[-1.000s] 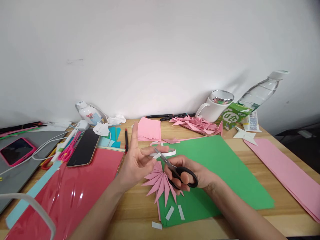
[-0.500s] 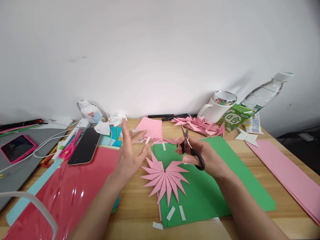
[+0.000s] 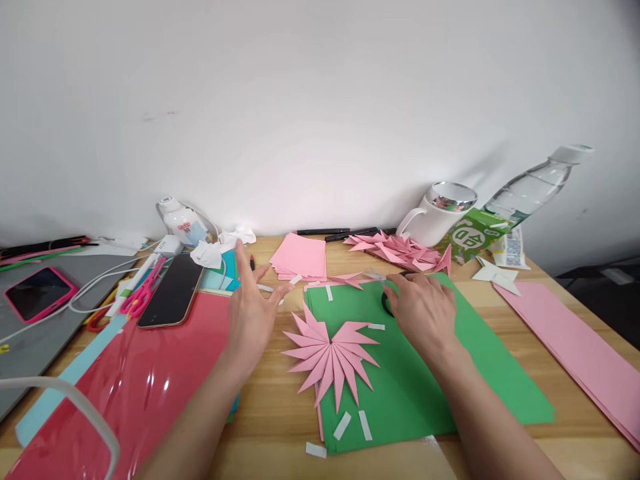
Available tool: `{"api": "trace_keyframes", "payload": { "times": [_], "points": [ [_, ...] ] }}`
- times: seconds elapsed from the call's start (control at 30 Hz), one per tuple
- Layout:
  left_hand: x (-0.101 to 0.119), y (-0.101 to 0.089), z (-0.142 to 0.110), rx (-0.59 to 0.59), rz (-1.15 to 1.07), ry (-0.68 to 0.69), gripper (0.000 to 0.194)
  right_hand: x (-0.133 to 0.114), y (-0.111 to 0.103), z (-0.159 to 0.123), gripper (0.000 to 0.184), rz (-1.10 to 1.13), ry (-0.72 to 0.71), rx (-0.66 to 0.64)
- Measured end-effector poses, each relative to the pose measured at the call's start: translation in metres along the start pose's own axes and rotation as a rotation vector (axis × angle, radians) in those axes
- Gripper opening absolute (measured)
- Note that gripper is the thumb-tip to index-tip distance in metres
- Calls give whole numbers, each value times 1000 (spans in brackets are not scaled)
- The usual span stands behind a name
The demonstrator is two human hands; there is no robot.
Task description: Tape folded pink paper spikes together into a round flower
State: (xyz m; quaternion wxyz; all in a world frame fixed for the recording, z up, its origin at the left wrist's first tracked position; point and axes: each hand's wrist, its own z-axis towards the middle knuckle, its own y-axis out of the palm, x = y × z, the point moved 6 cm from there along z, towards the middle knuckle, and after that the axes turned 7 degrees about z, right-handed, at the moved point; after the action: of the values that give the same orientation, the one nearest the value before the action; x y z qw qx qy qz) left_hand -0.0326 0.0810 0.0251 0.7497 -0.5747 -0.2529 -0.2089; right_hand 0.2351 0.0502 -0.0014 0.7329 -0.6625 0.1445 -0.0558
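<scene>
My left hand (image 3: 253, 313) is raised left of the pink paper fan (image 3: 330, 363), index finger up and thumb apart. A white object (image 3: 265, 288), mostly hidden, shows behind its fingers; I cannot tell whether they touch it. My right hand (image 3: 423, 307) is palm down over black-handled scissors (image 3: 387, 305) at the far edge of the green paper (image 3: 415, 387). Its fingers cover most of the handles, and the blades point left. The fan of folded pointed pieces lies on the green sheets, with a gap at its top. Small white strips (image 3: 365, 425) are scattered around it.
Pink squares (image 3: 300, 257) and a heap of folded pink pieces (image 3: 395, 250) lie at the back. A white mug (image 3: 433, 213), a green box (image 3: 475, 233) and a tilted bottle (image 3: 533, 187) stand right. Leftward are a phone (image 3: 173, 293), pink scissors (image 3: 143, 293) and red sheets (image 3: 135, 380).
My right hand has turned palm down and lowered the scissors from above the fan to the far edge of the green paper. My left hand has shifted slightly left.
</scene>
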Motion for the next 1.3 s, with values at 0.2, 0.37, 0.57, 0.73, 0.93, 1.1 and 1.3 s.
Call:
{"api": "trace_keyframes", "payload": {
  "times": [0.2, 0.37, 0.57, 0.73, 0.93, 1.1, 1.3],
  "points": [
    [0, 3, 0, 19, 291, 59, 100, 6, -1, 5, 22, 153, -8, 130],
    [8, 0, -6, 111, 414, 181, 99, -29, -5, -6, 17, 983, -415, 57],
    [19, -5, -17, 235, 370, 312, 94, -57, 14, -22, 19, 1430, -325, -273],
    [32, 9, -32, 156, 172, 608, 98, -63, 15, -27, 25, 1639, -271, -358],
    [37, 20, -40, 26, 24, 706, 96, -63, 10, -29, 23, 1585, -251, -313],
    [29, 21, -30, -156, -113, 549, 92, -50, 15, -18, 29, 1667, -121, -291],
    [21, 21, -18, -317, 241, 233, 111, -21, 19, 0, 26, 1902, 74, -125]
  ]
}}
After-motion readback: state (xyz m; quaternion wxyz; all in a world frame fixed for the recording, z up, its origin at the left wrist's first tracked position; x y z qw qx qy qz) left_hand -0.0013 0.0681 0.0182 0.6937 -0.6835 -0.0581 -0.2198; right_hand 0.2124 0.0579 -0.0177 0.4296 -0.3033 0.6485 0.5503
